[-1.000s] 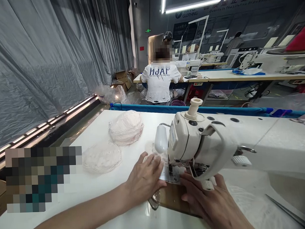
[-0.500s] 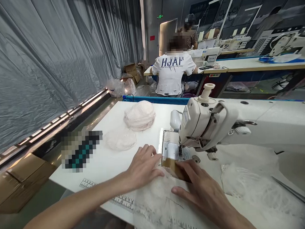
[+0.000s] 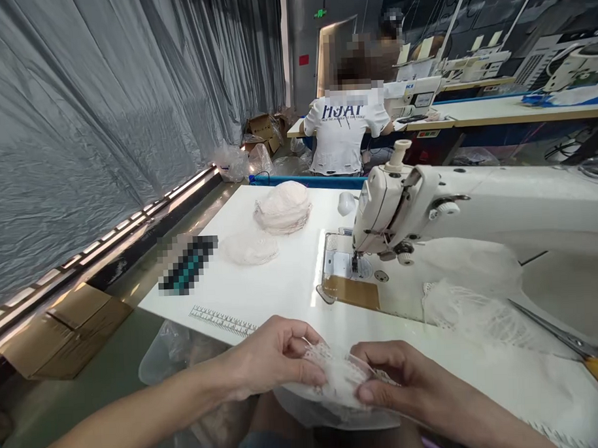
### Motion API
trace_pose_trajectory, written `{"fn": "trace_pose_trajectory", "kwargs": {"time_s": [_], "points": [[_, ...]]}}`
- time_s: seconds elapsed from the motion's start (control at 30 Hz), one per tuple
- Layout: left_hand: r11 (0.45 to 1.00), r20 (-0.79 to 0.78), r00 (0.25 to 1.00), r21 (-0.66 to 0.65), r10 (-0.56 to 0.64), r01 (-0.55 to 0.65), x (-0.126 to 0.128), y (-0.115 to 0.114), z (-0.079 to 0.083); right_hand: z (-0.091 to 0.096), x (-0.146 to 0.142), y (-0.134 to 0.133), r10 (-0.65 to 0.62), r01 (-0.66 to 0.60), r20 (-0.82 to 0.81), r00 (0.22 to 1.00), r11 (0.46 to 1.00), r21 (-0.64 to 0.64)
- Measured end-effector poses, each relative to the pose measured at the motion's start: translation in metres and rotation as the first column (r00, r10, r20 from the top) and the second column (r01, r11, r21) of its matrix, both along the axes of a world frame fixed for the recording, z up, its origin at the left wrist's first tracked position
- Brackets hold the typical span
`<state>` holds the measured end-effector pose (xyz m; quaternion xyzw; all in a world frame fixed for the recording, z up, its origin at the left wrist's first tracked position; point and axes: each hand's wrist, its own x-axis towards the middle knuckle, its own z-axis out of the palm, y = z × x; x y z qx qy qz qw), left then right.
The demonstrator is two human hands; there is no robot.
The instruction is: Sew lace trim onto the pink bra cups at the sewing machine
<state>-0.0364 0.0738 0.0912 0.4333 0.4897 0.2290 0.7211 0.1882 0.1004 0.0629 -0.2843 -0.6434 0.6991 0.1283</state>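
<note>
Our left hand [image 3: 270,357] and right hand [image 3: 407,378] are gripping white lace [image 3: 336,374], bent fingers and thumbs pinching it. The lace is spanning the gap between them, at the near edge of the table [image 3: 291,293]. Beyond, a sewing machine [image 3: 479,198] is standing right; a pale pile [image 3: 285,208] is sitting farther left.

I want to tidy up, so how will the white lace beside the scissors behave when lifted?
The white lace will probably be floppy, since it lies in loose ripples. It looks light, being thin and sheer. Its openwork might snag on the scissors lying close by.
</note>
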Motion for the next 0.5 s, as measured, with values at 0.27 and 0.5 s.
{"fn": "trace_pose_trajectory", "kwargs": {"time_s": [0.27,0.5], "points": [[0.991,0.113,0.992,-0.113,-0.063,0.076,0.011,-0.04,-0.031,-0.011,0.011,-0.043,-0.022,0.029,0.057,0.998,0.992,-0.127],[0.987,0.044,0.997,-0.145,0.07,-0.063,0.025,-0.064,-0.051,-0.029,0.018,-0.07,-0.093,0.102,0.073,0.993,0.986,-0.13]]}}
